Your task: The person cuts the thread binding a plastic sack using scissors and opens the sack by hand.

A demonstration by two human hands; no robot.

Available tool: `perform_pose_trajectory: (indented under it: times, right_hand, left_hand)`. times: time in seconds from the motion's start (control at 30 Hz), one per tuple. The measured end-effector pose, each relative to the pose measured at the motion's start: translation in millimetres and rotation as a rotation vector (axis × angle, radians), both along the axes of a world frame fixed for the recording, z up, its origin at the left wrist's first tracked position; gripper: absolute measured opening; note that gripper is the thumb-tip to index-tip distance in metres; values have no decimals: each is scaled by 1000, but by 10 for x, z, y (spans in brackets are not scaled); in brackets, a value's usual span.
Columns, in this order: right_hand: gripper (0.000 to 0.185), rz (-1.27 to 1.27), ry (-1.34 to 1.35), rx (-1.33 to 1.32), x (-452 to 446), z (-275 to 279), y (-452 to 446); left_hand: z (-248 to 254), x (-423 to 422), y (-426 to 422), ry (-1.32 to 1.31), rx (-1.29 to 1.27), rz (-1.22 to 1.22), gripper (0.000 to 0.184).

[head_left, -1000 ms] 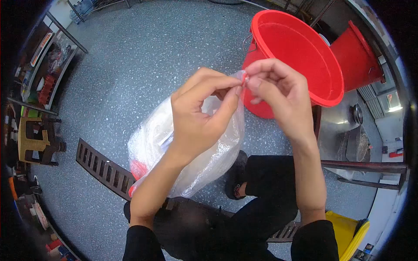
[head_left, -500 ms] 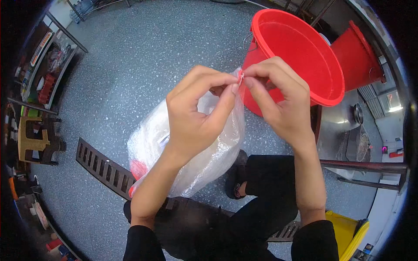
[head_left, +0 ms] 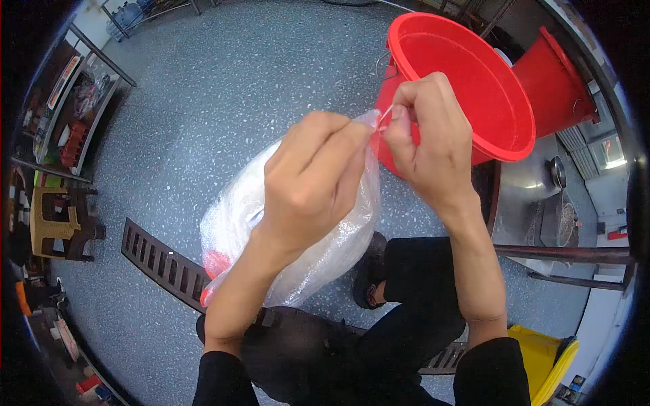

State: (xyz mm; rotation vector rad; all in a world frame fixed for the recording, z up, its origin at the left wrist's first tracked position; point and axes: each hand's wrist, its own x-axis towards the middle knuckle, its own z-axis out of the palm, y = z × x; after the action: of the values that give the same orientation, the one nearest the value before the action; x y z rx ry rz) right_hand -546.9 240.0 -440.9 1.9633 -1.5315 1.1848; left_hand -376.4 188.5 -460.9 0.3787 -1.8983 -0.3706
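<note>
A large clear plastic bag [head_left: 318,260] with white contents and red patches stands on the floor between my arms. My left hand [head_left: 308,179] is closed on the bag's gathered top corner. Just right of it, my right hand [head_left: 433,139] pinches a thin white string [head_left: 386,112], which runs from the bag's corner to my fingertips. The fingers of my left hand partly hide the gathered plastic.
Behind my right hand stands a big red bucket [head_left: 467,81], with another red bucket [head_left: 555,84] beyond. A dark slotted grate [head_left: 162,264] crosses the floor. A yellow bin [head_left: 538,358] is at lower right, a small stool [head_left: 57,223] at left.
My right hand has moved slightly up and away from my left, drawing the white string out from the bag's corner. The fingers of my left hand have folded in more closely.
</note>
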Motion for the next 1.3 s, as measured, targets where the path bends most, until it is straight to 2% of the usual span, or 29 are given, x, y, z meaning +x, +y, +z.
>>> perform_pose_trajectory:
  times: [0.07, 0.17, 0.27, 0.4, 0.5, 0.53, 0.63, 0.87, 0.97, 1.07, 1.17, 1.27, 1.3]
  right_hand:
    - [15, 10, -121, 70, 11, -18, 4]
    - [13, 84, -290, 135, 32, -5, 8]
    - [8, 85, -410, 102, 57, 29, 35]
    - [4, 130, -530, 109, 28, 114, 155]
    - [6, 143, -438, 209, 86, 132, 161]
    - [12, 140, -433, 224, 99, 103, 150]
    - [14, 124, -502, 192, 140, 115, 120]
    - [19, 107, -667, 320, 47, 117, 150]
    - [19, 134, -696, 337, 113, 175, 167]
    - [17, 156, -739, 326, 136, 123, 147]
    - [15, 205, -830, 371, 116, 91, 138]
    - [15, 271, -968, 468, 94, 93, 148]
    - [16, 283, -1024, 508, 91, 115, 159]
  left_hand:
    - [19, 3, -1, 28, 172, -34, 15]
    - [-8, 43, -87, 70, 476, -215, 13]
    - [-12, 48, -116, 72, 546, -272, 14]
    - [-2, 7, -95, 91, 545, -244, 14]
    - [-11, -52, -96, 171, 556, -232, 11]
    - [-6, -57, -92, 178, 568, -237, 11]
    - [1, -62, -83, 188, 607, -267, 12]
    - [103, -84, -118, 184, 720, -301, 13]
    - [110, -23, -187, -12, 604, -340, 15]
    - [58, -53, -194, 4, 488, -331, 17]
    - [58, -116, -160, 147, 621, -340, 13]
    - [114, -79, -192, 76, 820, -392, 15]
    - [109, -80, -202, 72, 803, -387, 16]
